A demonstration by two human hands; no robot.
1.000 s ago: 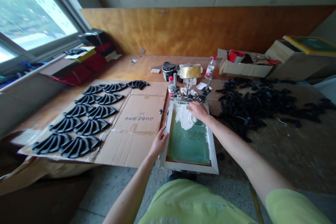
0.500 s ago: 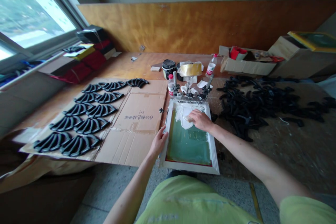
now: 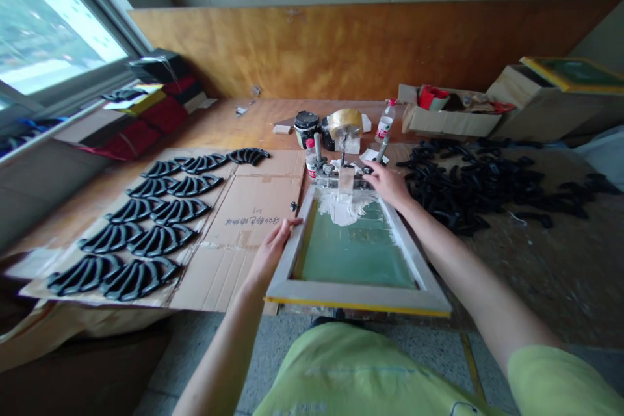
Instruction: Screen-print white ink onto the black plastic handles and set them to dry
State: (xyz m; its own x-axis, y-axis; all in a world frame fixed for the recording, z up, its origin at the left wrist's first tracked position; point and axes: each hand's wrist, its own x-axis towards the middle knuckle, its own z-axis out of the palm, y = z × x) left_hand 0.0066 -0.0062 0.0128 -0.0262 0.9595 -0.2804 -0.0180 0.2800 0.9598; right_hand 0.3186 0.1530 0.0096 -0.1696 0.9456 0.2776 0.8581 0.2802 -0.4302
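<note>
A screen printing frame (image 3: pixel 358 292) with green mesh is tilted up in front of me, its near edge raised. My left hand (image 3: pixel 273 246) grips the frame's left side, fingers closed on the rail. White ink (image 3: pixel 342 213) lies across the far end of the mesh. There a squeegee (image 3: pixel 346 183) leans against the hinge clamp (image 3: pixel 329 175), with no hand on it. My right hand (image 3: pixel 390 183) is open beside the clamp's right post, fingers stretched out over the frame's far right corner. Whatever lies under the frame is hidden.
On the left, cardboard (image 3: pixel 244 227) bears rows of black curved parts (image 3: pixel 163 237). A heap of similar black parts (image 3: pixel 482 175) lies right. Behind the clamp stand black ink tubs (image 3: pixel 307 129), tape (image 3: pixel 345 121) and bottles (image 3: pixel 385 122). An open box (image 3: pixel 451 120) sits back right.
The frame has swung up from lying flat, with my left hand on its side. My right hand has let go of the squeegee and moved right; the squeegee now leans at the clamp.
</note>
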